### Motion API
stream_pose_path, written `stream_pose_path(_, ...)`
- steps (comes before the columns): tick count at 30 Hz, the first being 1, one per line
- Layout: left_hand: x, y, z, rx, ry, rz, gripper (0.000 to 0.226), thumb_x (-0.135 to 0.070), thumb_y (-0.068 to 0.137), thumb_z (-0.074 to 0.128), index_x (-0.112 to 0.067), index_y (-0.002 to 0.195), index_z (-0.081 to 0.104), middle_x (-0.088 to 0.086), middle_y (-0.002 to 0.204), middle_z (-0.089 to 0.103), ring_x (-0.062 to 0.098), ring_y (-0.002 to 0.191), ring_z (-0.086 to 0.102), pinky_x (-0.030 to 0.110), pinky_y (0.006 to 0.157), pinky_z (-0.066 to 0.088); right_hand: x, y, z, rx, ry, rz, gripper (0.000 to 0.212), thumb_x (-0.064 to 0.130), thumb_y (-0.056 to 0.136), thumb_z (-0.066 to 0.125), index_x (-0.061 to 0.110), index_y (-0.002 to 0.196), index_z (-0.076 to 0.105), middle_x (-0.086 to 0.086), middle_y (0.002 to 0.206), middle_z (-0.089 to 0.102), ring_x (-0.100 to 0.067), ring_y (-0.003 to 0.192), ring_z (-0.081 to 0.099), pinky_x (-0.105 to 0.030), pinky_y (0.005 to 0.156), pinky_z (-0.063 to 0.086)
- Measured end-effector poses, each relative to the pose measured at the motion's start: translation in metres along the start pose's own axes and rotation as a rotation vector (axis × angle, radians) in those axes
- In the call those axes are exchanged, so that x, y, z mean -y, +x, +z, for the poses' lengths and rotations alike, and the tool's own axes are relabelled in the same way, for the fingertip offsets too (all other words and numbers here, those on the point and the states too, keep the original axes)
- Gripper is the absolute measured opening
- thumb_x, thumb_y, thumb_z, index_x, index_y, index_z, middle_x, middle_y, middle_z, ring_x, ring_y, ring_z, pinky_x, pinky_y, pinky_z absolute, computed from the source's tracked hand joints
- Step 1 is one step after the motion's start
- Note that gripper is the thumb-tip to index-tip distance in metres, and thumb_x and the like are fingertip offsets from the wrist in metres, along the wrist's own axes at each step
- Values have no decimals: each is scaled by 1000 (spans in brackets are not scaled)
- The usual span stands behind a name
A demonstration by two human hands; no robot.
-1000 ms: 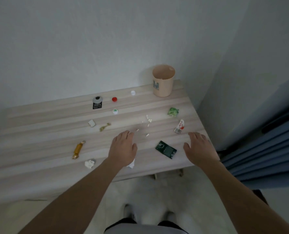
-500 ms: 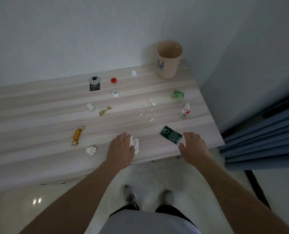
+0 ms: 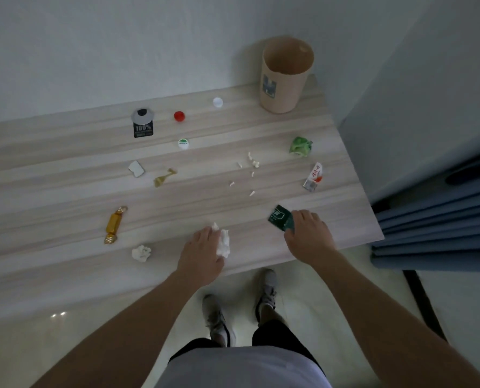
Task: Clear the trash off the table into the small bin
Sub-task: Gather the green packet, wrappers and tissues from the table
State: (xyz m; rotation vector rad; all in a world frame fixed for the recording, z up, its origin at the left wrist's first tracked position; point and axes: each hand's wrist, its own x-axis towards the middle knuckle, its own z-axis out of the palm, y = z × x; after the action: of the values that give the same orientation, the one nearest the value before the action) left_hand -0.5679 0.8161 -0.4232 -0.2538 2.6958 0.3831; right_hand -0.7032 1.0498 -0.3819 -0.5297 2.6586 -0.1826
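A small beige bin point(image 3: 286, 77) stands at the table's far right corner. My left hand point(image 3: 203, 252) is near the front edge, closed on a crumpled white tissue point(image 3: 223, 242). My right hand point(image 3: 307, 233) covers one end of a dark green packet point(image 3: 279, 217), its fingers curled onto it. Trash lies scattered on the table: a gold candy point(image 3: 114, 225), another white tissue ball point(image 3: 141, 253), a green crumpled wrapper point(image 3: 300, 147), a red-white sachet point(image 3: 314, 176), a red cap point(image 3: 179, 116), a white cap point(image 3: 218, 102), and small white crumbs point(image 3: 251, 166).
The wooden table point(image 3: 65, 197) stands against a white wall. A black tag point(image 3: 142, 126), green-white cap point(image 3: 183, 144), white scrap point(image 3: 136, 168) and gold wrapper point(image 3: 164, 177) lie left of centre. Blue curtains point(image 3: 440, 219) hang at the right. My feet stand below the table's edge.
The view tilted downward and closer. My left hand closed on the white tissue at the front edge. My right hand reached forward onto the dark green packet.
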Motion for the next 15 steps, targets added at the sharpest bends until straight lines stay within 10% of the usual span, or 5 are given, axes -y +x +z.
stream_pose_path(15, -5, 43, 5, -68, -169, -91, 20, -31, 91, 52, -19, 108, 55, 4, 106, 53, 26, 99, 53, 37, 76, 46, -14, 42, 31, 78, 50, -113, 47, 24, 92, 56, 16, 136, 43, -9, 133, 42, -27, 116, 39, -38, 97, 44)
